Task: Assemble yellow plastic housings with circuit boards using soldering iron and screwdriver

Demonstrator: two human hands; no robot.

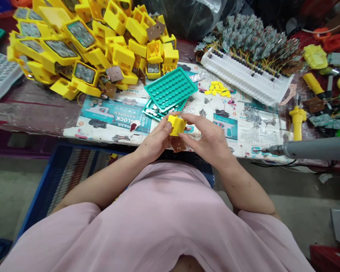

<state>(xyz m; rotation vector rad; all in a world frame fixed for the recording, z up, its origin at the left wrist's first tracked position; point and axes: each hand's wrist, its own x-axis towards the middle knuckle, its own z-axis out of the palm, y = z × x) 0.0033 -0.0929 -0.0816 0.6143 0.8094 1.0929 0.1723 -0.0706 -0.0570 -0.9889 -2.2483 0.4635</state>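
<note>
A small yellow plastic housing (pixel 176 125) is held over the table's front edge, close to my body. My left hand (pixel 158 138) grips it from the left, thumb on its side. From the right, the thumb and fingers of my right hand (pixel 205 136) close on the same housing. Just under it shows a brown circuit board (pixel 178 144); how it is joined to the housing is hidden. Right behind my hands lie two green trays (pixel 171 88), one overlapping the other, the lower one with small silvery round pieces in it.
A large heap of yellow housings (pixel 113 49) fills the back left. At the back right, grey gear assemblies (pixel 252 37) with wires stand by a white ribbed rack (pixel 243 77). Small yellow pieces (pixel 217 88) lie mid-table. A grey electric screwdriver (pixel 314 148) juts in from the right.
</note>
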